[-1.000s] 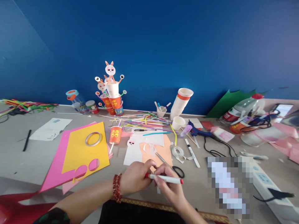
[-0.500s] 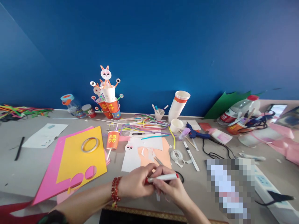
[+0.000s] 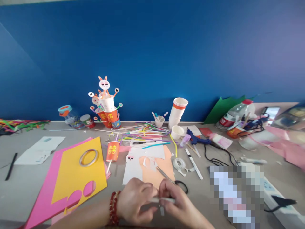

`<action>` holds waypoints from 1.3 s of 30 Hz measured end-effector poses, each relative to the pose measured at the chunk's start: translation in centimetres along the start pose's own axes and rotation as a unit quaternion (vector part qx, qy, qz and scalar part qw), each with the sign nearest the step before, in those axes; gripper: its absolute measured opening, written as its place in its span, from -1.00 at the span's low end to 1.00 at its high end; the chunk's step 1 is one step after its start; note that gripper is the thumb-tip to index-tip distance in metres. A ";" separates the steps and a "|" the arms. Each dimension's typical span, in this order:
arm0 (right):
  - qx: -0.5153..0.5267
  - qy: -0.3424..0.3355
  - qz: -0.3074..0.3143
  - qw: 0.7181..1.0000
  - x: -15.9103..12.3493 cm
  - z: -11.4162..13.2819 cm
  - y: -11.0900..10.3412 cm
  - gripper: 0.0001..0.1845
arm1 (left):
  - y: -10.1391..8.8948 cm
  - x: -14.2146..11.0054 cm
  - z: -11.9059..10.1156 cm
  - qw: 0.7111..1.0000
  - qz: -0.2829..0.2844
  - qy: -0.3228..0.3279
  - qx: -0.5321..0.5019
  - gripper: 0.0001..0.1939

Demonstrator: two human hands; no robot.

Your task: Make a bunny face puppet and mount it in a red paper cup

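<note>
A white marker (image 3: 167, 200) lies level between my hands, its ends partly covered by fingers. My right hand (image 3: 175, 203) pinches the barrel with thumb and fingers. My left hand (image 3: 135, 201), with a red bead bracelet on the wrist, curls around the marker's left end, thumb below. Under the hands a narrow pale strip (image 3: 162, 210) shows. Just beyond my right hand, scissors (image 3: 163, 173) with black handles rest on peach paper (image 3: 166, 159). White paper (image 3: 132, 173) with a small drawn bunny face (image 3: 130, 158) is beside it.
Yellow card (image 3: 78, 171) over pink card carries a silver tape ring (image 3: 88, 157). A red cup (image 3: 112, 151) stands near it. Stacked bunny cups (image 3: 106, 105) are by the wall. At right are clear tape (image 3: 179, 163), another marker (image 3: 193, 163), a glue gun (image 3: 197, 139) and a power strip (image 3: 278, 202).
The marker has tilted level and sunk lower between my hands; its red end no longer shows. My hands have moved down, uncovering the scissors' handles. The view has shifted slightly.
</note>
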State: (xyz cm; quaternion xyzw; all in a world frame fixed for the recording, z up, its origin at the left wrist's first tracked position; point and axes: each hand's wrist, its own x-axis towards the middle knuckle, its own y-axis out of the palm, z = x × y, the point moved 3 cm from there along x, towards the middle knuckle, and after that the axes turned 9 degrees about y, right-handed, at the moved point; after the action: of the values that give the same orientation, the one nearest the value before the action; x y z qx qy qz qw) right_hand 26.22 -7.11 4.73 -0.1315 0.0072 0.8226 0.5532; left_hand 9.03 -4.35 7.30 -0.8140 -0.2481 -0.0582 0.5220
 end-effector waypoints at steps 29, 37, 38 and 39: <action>-0.244 -0.003 -0.330 0.912 -0.5 -5.0 -6.9 -0.63 | -1.8 10.9 15.7 0.974 -0.094 -0.151 0.143 -0.79; -0.397 -0.038 -0.300 0.867 -4.3 -6.0 -4.6 -0.80 | -0.7 7.7 12.4 0.989 -0.060 -0.085 0.102 -0.82; -0.405 -0.026 -0.292 0.866 -4.4 -6.0 -4.6 -0.81 | -0.8 6.2 11.3 0.992 -0.048 -0.077 0.092 -0.83; -0.410 -0.010 -0.284 0.867 -4.4 -6.0 -4.7 -0.82 | -0.9 4.7 10.2 0.994 -0.034 -0.071 0.082 -0.83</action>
State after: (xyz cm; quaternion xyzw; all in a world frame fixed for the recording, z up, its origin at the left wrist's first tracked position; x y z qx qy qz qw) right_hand 33.34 -10.20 0.56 -0.3347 -0.3741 0.5599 0.6592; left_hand 11.00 6.48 5.14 -0.7617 -0.3158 0.0026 0.5658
